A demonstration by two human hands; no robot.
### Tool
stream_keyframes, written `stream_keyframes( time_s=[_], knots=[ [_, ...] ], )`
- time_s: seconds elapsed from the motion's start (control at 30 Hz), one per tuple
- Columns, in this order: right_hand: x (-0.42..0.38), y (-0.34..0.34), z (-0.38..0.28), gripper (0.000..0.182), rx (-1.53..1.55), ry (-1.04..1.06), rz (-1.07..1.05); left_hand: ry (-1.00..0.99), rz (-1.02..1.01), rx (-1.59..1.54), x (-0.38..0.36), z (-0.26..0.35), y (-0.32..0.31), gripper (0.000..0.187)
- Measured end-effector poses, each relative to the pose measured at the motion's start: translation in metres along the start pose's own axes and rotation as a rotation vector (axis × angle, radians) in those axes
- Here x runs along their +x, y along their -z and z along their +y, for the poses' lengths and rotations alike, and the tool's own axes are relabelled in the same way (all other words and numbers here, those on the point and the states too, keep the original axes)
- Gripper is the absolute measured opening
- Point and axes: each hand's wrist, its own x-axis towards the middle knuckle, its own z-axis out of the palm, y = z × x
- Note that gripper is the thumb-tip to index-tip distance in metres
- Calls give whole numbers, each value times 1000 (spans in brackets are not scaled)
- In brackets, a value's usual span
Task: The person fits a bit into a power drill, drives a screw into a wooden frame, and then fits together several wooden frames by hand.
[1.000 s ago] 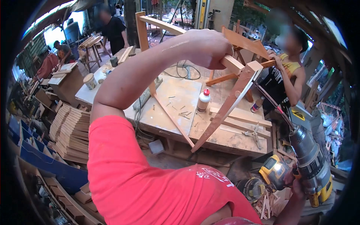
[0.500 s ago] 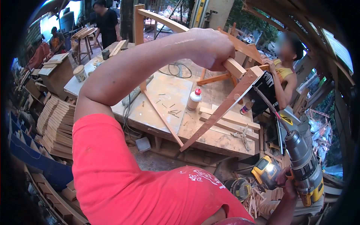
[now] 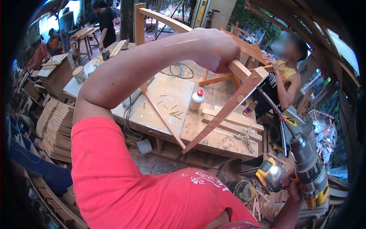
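Observation:
My left hand (image 3: 219,49) is closed around the top rail (image 3: 240,70) of a wooden frame, near its corner. From that corner a tapered wooden leg (image 3: 225,112) slopes down past the table's front edge. At lower right my right hand (image 3: 291,187) grips a yellow and black cordless drill (image 3: 309,168). Its long bit (image 3: 277,110) points up and left, with the tip right at the leg's upper end in this view. A thin wooden strip (image 3: 166,118) runs down to the leg's lower end.
The worktable (image 3: 164,91) holds a glue bottle (image 3: 196,101), several loose dowels (image 3: 176,113) and wood strips (image 3: 232,118). A person in a yellow top (image 3: 289,70) works at the far right side. Stacked wood pieces (image 3: 53,129) stand at left; a person in black (image 3: 106,24) is behind.
Both hands, the frame and the drill stay almost in place. The person in black in the background has turned and leaned to the left. The view has shifted slightly.

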Motion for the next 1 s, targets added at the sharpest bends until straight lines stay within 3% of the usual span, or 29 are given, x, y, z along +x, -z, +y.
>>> stream_keyframes(
  time_s=[0.27, 0.6, 1.0],
  knots=[
    [6, -9, -5, 43, 50, 28, -71, -21, -17, -20, -4, 0, 4, 21],
    [-49, 49, 57, 44, 699, 53, 481, -32, 50, -34, -7, 1, 3, 22],
    [-70, 56, 62, 44, 753, 135, 765, 76, -62, -99, -19, 1, 9, 17]
  ],
)
